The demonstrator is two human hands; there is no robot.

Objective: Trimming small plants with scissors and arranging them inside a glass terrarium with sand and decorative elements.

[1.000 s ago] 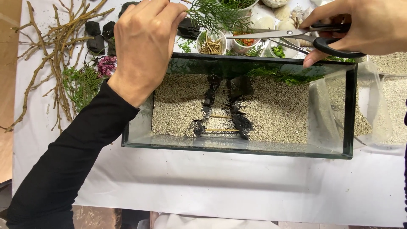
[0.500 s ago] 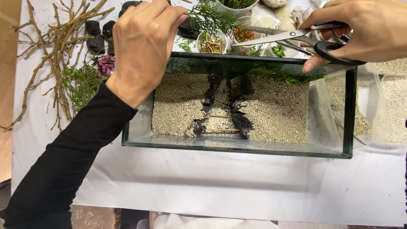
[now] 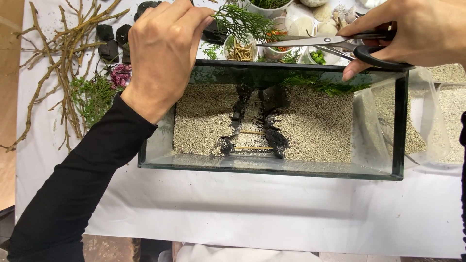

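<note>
Since half a second ago, our right hand [image 3: 412, 31] has squeezed the scissors [image 3: 330, 43] nearly closed on the sprig [image 3: 240, 22]. Our left hand [image 3: 162, 53], fingers pinched, holds that sprig just beyond its fingertips, wrist bent over the glass tank [image 3: 272, 167] below both hands.

Likely a craft table: glass tank [image 3: 272, 121], twigs [image 3: 63, 58], sand.

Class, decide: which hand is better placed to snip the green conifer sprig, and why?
Right. The right hand holds the black-handled steel scissors, blades beside the green conifer sprig, which the left hand pinches.
</note>
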